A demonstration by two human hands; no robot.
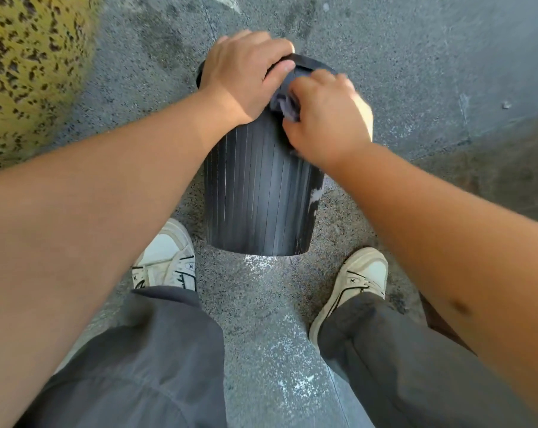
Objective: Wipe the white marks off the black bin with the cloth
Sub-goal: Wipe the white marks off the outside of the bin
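A black ribbed bin [255, 193] stands on the grey floor between my feet. White marks [316, 193] streak its right side lower down. My left hand [246, 72] grips the bin's top rim, fingers curled over the edge. My right hand [326, 118] holds a crumpled grey cloth [286, 106] bunched against the upper part of the bin's side, just under the rim. Most of the cloth is hidden under my fingers.
My two pale sneakers [169, 257] [360, 279] stand either side of the bin's base. White powdery smears [258, 262] lie on the speckled floor in front of the bin. A yellow speckled surface [30, 72] rises at the far left.
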